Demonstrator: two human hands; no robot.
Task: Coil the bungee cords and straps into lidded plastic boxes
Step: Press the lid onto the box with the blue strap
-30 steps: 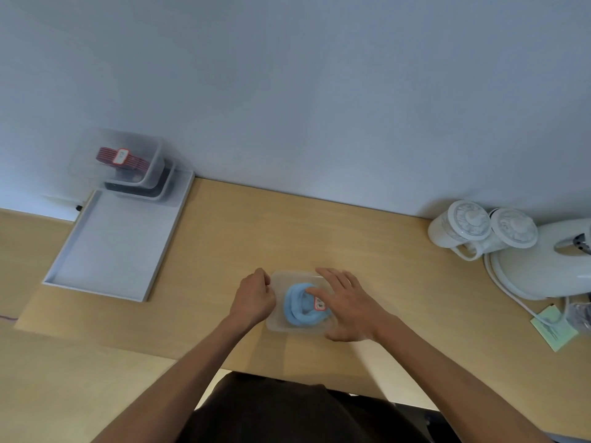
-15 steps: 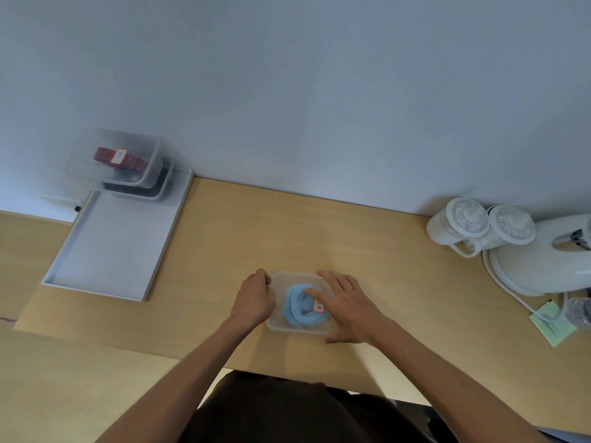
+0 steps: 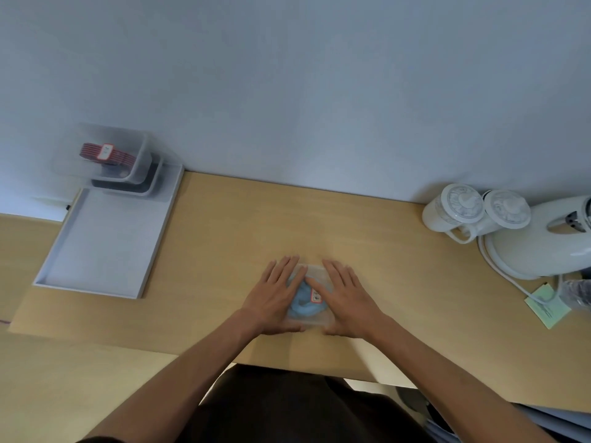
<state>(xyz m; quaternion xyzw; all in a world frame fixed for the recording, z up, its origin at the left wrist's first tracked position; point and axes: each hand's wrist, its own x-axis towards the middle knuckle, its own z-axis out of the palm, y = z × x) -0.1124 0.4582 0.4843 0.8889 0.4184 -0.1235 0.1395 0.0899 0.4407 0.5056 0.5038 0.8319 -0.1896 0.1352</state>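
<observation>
A small clear plastic box (image 3: 311, 321) with its lid on sits on the wooden table near the front edge. Inside it lies a coiled blue cord (image 3: 303, 306) with a red and white tag. My left hand (image 3: 275, 294) lies flat on the left half of the lid, fingers straight. My right hand (image 3: 347, 295) lies flat on the right half, fingers straight, index finger over the middle. Both palms cover the box's sides.
A grey tray (image 3: 96, 247) stands at the left, with stacked clear boxes (image 3: 128, 167) at its far end, the top one holding a red strap (image 3: 105, 153). White lidded jugs (image 3: 460, 209), a white appliance (image 3: 543, 244) with a cord, and a green note (image 3: 547, 310) are at the right.
My left hand has opened from a fist beside the box and now lies flat on the lid. My right hand has shifted to press flat on the right half.
</observation>
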